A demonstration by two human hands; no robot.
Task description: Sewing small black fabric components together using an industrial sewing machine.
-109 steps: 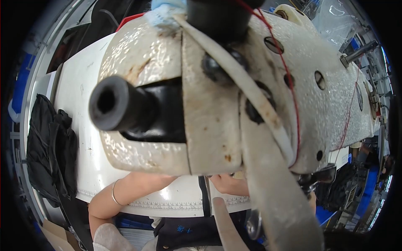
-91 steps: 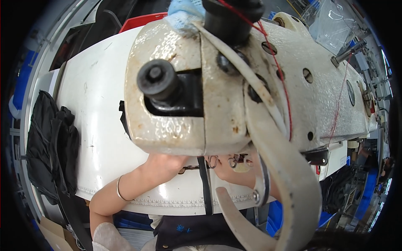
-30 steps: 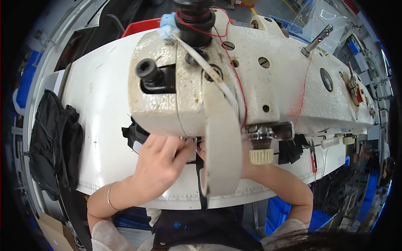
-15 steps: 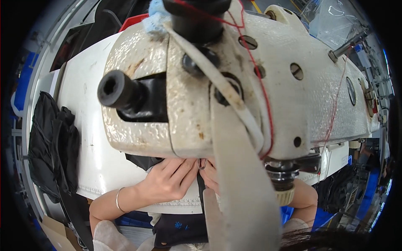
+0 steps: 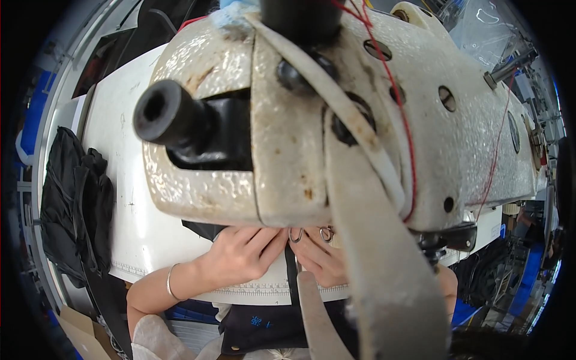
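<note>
Below the large off-white head of a sewing machine (image 5: 294, 174), both hands work close together. My left hand (image 5: 240, 257), a bracelet on its wrist, has its fingers closed and bent at the upper end of a narrow black strip (image 5: 292, 276). The strip hangs over the table's front edge between the hands. Across from it, my right hand (image 5: 321, 259) has its fingers bent inward beside the strip; the lever hides part of it. Both hands' fingertips are covered by the machine head. A small metal loop (image 5: 296, 235) shows between them. Dark fabric (image 5: 203, 230) lies beyond my left hand.
A pale curved lever (image 5: 390, 258) comes down in front of the right forearm. Red thread (image 5: 401, 102) runs over the machine. Black garments (image 5: 75, 204) are heaped at the left edge of the white table (image 5: 135, 240). An open cardboard box (image 5: 87, 336) stands at lower left.
The machine head sits larger and shifted right in the view. More of my right hand now shows, along with a second metal ring beside it. Both hands stay at the strip.
</note>
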